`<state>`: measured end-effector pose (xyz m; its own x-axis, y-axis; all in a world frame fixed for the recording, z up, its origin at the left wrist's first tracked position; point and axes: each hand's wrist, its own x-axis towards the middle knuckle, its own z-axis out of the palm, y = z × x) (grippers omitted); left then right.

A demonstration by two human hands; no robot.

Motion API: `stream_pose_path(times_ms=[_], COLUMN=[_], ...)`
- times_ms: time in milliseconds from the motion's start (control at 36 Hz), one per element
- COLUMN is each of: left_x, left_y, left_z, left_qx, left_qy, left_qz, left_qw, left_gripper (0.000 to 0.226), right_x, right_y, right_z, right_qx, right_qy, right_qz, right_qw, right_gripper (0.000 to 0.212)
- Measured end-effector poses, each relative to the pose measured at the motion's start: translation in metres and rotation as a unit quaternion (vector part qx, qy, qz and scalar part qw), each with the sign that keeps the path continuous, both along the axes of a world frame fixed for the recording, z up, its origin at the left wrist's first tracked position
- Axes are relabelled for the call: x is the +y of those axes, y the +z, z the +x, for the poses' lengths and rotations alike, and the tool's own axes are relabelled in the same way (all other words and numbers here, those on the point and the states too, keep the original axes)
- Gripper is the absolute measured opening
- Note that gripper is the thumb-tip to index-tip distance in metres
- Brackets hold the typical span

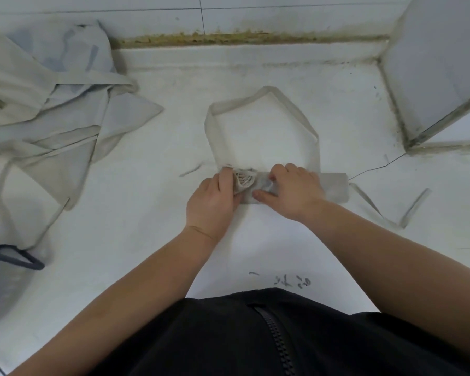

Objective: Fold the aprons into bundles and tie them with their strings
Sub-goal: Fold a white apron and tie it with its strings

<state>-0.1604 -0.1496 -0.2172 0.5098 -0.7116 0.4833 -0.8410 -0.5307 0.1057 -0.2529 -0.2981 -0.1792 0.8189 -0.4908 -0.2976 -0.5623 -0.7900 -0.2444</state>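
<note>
A scuffed white counter (136,240) meets a tiled wall (282,17) at the far side. A dark strap (38,265) lies near left.

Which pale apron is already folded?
The pale grey apron strip at the centre, folded narrow and partly rolled; the other pale aprons lie crumpled in a heap at left.

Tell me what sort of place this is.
Probably a kitchen or laundry back room: a scuffed white counter against a tiled wall with a grimy seam, and a heap of unfolded aprons beside the rolled apron.
</note>
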Motion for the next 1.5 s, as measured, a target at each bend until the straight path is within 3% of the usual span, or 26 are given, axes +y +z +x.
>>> stream_pose_path(times_ms=[111,139,222,278,361,472,528,639,667,694,750,806,833,861,889,944,1028,1111,1194,1250,1333,1500], left_x=[0.007,0.007,0.003,0.002,0.001,-0.001,-0.001,0.001,0.001,0.001,0.0,-0.002,-0.002,-0.003,-0.003,-0.001,-0.001,-0.002,-0.004,-0.008,-0.018,-0.03], left_y=[-0.004,-0.004,0.001,0.002,0.007,0.013,0.014,0.012,0.013,0.014,0.017,0.02,0.021,0.021,0.021,0.021,0.018,0.012,0.012,0.015,0.028,0.025], left_z=[0.002,0.002,0.004,0.004,0.003,0.006,0.008,0.012,0.012,0.012,0.01,0.007,0.007,0.007,0.006,0.006,0.006,0.006,0.007,0.004,-0.006,-0.002], left_qx=[-0.048,-0.056,-0.047,-0.041,-0.032,-0.017,0.012,0.045,0.052,0.054,0.051,0.056,0.061,0.063,0.063,0.045,-0.009,-0.012,-0.01,0.048,0.152,0.266], left_qy=[-0.071,-0.082,-0.102,-0.106,-0.123,-0.112,-0.104,-0.101,-0.099,-0.098,-0.095,-0.087,-0.084,-0.082,-0.082,-0.091,-0.108,-0.128,-0.119,-0.113,-0.101,-0.077], left_qz=[0.057,0.065,0.088,0.105,0.14,0.182,0.197,0.2,0.2,0.197,0.193,0.195,0.195,0.193,0.191,0.183,0.155,0.149,0.169,0.173,0.178,0.096], left_qw=[0.995,0.993,0.99,0.988,0.982,0.977,0.975,0.973,0.973,0.974,0.975,0.975,0.975,0.976,0.976,0.978,0.982,0.98,0.978,0.977,0.967,0.956], left_gripper=[0.008,0.017,0.035,0.038,0.04,0.021,0.032,0.035,0.035,0.035,0.035,0.036,0.036,0.037,0.038,0.039,0.025,0.043,0.045,0.047,0.055,0.024], right_x=[-0.004,-0.002,0.01,0.016,0.014,0.004,0.0,0.004,0.005,0.005,0.003,0.002,0.003,0.005,0.009,0.015,0.014,0.006,-0.004,-0.005,0.002,0.01], right_y=[0.0,0.0,0.001,0.005,0.006,0.014,0.018,0.019,0.017,0.016,0.014,0.012,0.013,0.014,0.016,0.018,0.018,0.02,0.022,0.022,0.017,0.01], right_z=[-0.014,-0.021,-0.035,-0.04,-0.039,-0.03,-0.025,-0.018,-0.017,-0.016,-0.015,-0.017,-0.018,-0.018,-0.018,-0.015,-0.01,-0.006,-0.009,-0.013,-0.016,-0.012], right_qx=[-0.066,-0.093,-0.179,-0.202,-0.238,-0.284,-0.304,-0.365,-0.38,-0.381,-0.335,-0.235,-0.163,-0.084,-0.018,0.046,0.077,0.084,0.071,0.036,0.007,0.035], right_qy=[-0.013,-0.038,-0.199,-0.331,-0.493,-0.644,-0.686,-0.666,-0.653,-0.638,-0.575,-0.419,-0.317,-0.214,-0.13,-0.051,-0.014,0.034,0.091,0.117,0.126,0.122], right_qz=[0.025,-0.005,-0.066,-0.033,0.103,0.259,0.327,0.436,0.438,0.413,0.289,0.141,0.072,0.012,-0.041,-0.095,-0.121,-0.109,-0.085,-0.097,-0.085,-0.081], right_qw=[0.997,0.995,0.961,0.921,0.83,0.662,0.574,0.483,0.488,0.526,0.689,0.865,0.932,0.973,0.991,0.993,0.99,0.99,0.99,0.988,0.988,0.989], right_gripper=[0.04,0.037,0.038,0.05,0.075,0.095,0.083,0.046,0.042,0.045,0.053,0.049,0.044,0.042,0.043,0.045,0.045,0.042,0.059,0.067,0.053,0.042])
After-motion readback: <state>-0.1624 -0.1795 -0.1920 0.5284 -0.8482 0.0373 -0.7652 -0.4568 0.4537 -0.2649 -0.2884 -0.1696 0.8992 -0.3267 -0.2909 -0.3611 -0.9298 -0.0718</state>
